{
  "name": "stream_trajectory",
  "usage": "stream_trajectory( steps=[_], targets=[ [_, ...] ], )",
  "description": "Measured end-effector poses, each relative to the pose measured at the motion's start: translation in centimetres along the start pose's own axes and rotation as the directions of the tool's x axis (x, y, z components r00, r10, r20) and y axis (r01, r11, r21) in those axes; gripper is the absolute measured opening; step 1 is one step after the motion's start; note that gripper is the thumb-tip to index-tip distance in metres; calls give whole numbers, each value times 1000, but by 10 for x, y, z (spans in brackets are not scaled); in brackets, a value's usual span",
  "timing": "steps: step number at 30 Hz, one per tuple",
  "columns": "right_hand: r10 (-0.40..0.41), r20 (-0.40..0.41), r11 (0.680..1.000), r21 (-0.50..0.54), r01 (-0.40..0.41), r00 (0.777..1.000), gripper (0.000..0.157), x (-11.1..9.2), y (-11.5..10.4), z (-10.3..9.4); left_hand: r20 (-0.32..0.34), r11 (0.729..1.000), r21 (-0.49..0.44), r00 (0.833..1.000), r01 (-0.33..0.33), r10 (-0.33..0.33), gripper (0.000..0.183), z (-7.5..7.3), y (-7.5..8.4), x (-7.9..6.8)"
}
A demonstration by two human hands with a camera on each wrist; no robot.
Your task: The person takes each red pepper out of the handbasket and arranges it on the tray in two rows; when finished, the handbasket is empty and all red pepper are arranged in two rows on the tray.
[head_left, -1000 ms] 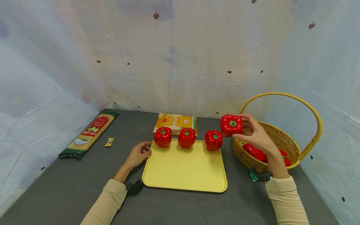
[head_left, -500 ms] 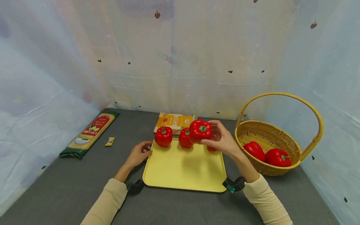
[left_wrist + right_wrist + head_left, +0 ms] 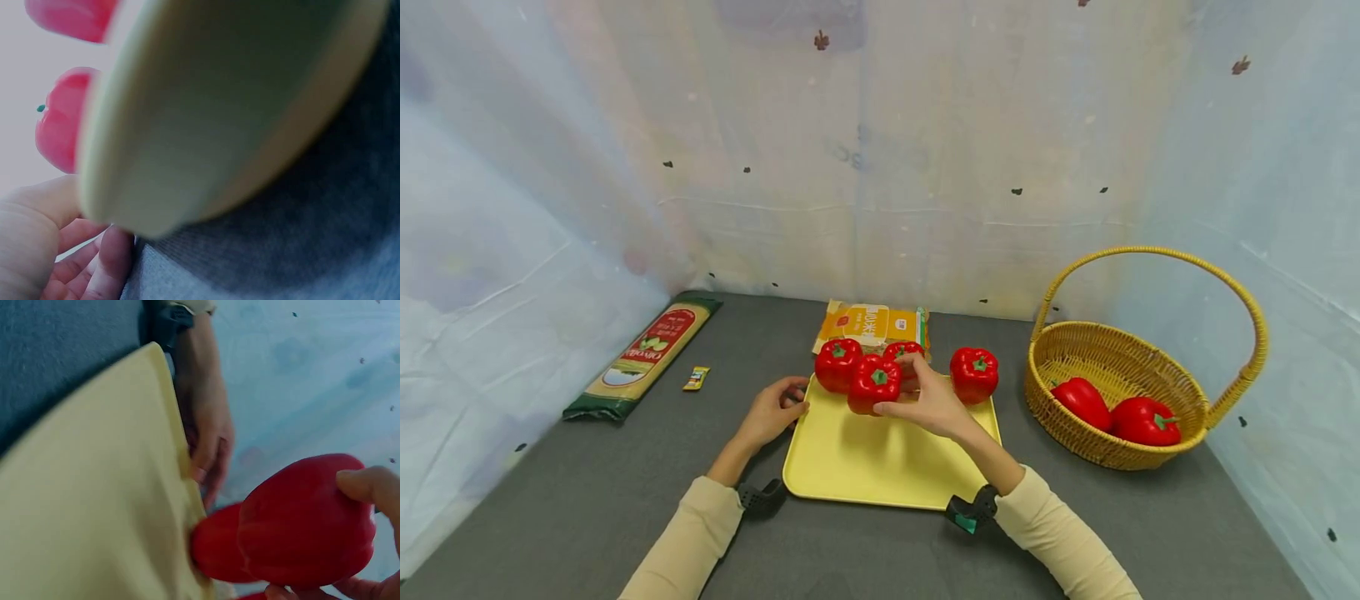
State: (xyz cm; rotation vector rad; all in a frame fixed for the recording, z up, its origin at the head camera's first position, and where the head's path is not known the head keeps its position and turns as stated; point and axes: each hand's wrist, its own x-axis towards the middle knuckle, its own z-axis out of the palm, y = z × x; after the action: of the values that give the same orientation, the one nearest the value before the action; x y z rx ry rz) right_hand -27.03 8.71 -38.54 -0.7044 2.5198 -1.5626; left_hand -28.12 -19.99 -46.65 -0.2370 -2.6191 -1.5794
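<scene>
My right hand point(image 3: 931, 402) grips a red bell pepper point(image 3: 874, 385) from its right side, thumb and fingers spread around it. That pepper is over the back left part of the yellow tray point(image 3: 880, 467), overlapping another bell pepper point(image 3: 904, 351) on the tray's back edge. A bell pepper point(image 3: 838, 365) stands at the back left corner and one more bell pepper point(image 3: 974, 375) at the back right. My left hand point(image 3: 772, 412) holds the tray's left edge, thumb at the rim; in the left wrist view its fingers point(image 3: 111, 262) curl below the rim.
A yellow wicker basket point(image 3: 1043, 408) with a tall handle stands at the right, two red bell peppers point(image 3: 1142, 420) inside. An orange food packet point(image 3: 872, 322) lies behind the tray. At the left lie a long green-and-tan packet point(image 3: 643, 354) and a small yellow sachet point(image 3: 696, 378).
My right hand has carried the bell pepper from beside the basket leftward over the tray, and lower. My left hand has stayed at the tray's edge.
</scene>
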Motion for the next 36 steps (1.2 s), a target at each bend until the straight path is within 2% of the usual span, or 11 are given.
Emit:
stream_trajectory(
  steps=[11, 27, 36],
  targets=[
    [-16, 58, 999, -27, 18, 998, 67, 10, 11, 33, -9, 1000, -13, 1000, -23, 23, 39, 1, -2, 0],
    [-71, 79, 995, -71, 76, 994, 68, 14, 13, 52, 0, 1000, -14, 1000, -6, 6, 39, 0, -2, 1],
    [-79, 75, 995, -52, 83, 994, 66, 18, 8, 62, 4, 1000, -18, 1000, 9, -9, 38, 1, 0, 0]
  ],
)
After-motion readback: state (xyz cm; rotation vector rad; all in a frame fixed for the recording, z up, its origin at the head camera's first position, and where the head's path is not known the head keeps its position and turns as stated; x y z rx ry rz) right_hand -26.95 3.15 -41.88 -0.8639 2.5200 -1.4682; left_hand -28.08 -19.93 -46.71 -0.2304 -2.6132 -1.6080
